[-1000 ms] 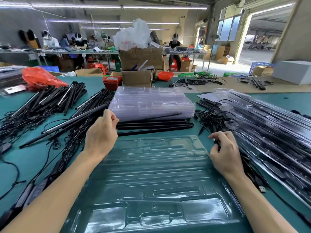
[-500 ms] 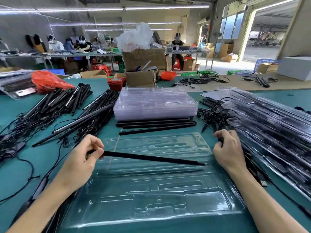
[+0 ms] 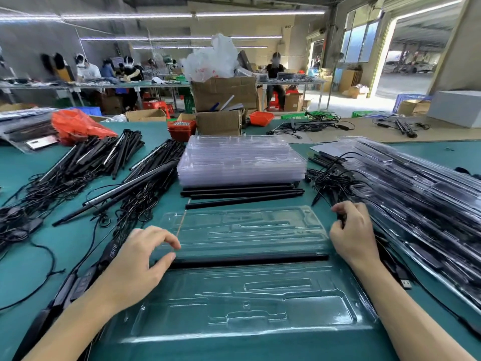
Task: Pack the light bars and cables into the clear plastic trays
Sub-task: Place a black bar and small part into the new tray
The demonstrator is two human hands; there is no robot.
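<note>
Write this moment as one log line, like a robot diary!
step: seating light bar in clear tray | left hand: thumb at bar's end | right hand: pinching black cable | state: bar across tray

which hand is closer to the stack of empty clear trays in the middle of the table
Right, narrowly. The right hand sits just below the stack of empty clear trays' right corner; the left hand is lower, at the black bar.
</note>
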